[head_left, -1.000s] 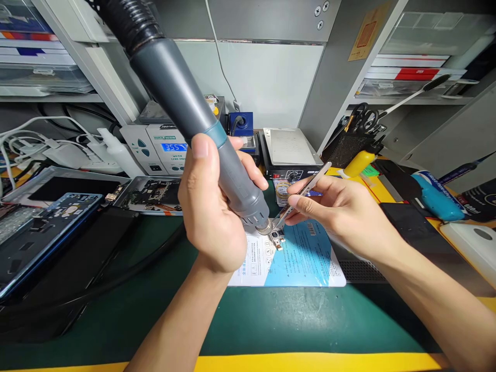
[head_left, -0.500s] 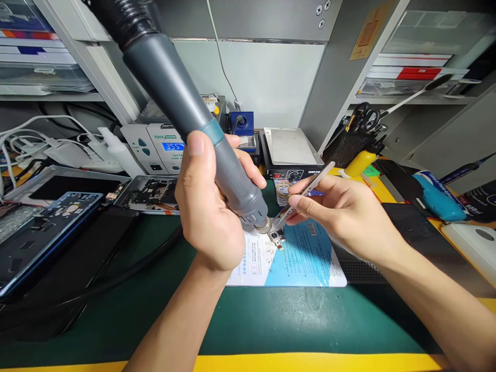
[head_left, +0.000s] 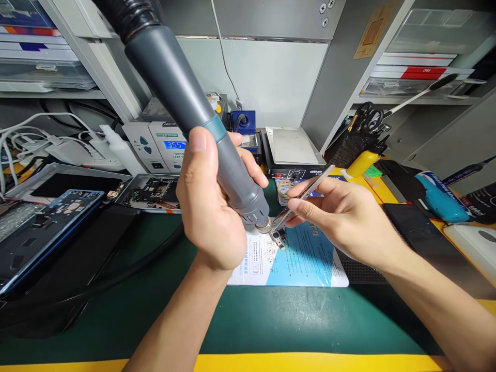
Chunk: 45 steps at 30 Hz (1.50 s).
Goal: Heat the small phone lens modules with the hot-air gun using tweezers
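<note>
My left hand (head_left: 213,206) is wrapped round the grey handle of a hot air gun (head_left: 174,82), its metal nozzle pointing down at the mat. Just below and right of the nozzle lies a small phone camera module (head_left: 278,235) with a short copper-coloured tab. In a pinch, my right hand (head_left: 329,212) holds metal tweezers (head_left: 315,182), whose tips reach down beside the nozzle and the module. Whether the tips touch the module I cannot tell. Under it lies a white and blue printed card (head_left: 302,263) on the green mat (head_left: 279,320).
A hot air station (head_left: 149,150) reading 355 stands behind my left hand. Opened phone parts (head_left: 50,232) lie at the left, with a black hose (head_left: 127,271) crossing the mat. At the back are a hot plate (head_left: 292,147) and a mesh tool holder (head_left: 344,150).
The whole view has shifted very slightly. Both hands keep their grips, and the nozzle and tweezers stay by the camera module.
</note>
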Available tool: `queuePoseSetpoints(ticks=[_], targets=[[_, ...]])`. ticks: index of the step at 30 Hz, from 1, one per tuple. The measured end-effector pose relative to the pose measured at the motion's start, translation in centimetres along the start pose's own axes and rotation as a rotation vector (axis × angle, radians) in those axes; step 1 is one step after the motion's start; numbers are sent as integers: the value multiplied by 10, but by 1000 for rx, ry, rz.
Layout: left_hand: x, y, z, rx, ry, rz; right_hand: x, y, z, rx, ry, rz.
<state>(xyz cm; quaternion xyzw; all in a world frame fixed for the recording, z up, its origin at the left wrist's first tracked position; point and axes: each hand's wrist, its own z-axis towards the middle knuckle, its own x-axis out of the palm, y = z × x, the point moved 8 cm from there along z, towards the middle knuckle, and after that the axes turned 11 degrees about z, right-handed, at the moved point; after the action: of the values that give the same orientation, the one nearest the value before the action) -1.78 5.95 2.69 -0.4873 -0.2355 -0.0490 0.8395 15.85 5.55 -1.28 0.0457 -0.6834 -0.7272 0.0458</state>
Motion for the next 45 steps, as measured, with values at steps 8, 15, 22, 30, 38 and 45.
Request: queuePoseSetpoints(ticks=[8, 15, 22, 30, 38, 45], targets=[[1, -1, -1, -15, 17, 14, 4, 3, -2, -16, 9, -52], [2, 0, 0, -21, 29, 28, 7, 5, -7, -76, 44, -106], [2, 2, 0, -17, 29, -14, 8, 6, -8, -107, 48, -143], [2, 3, -1, -27, 15, 9, 0, 0, -1, 17, -22, -17], [1, 2, 0, -12, -6, 26, -2, -2, 1, 23, -46, -14], [2, 6, 0, -8, 19, 14, 0, 3, -2, -15, -57, -21]])
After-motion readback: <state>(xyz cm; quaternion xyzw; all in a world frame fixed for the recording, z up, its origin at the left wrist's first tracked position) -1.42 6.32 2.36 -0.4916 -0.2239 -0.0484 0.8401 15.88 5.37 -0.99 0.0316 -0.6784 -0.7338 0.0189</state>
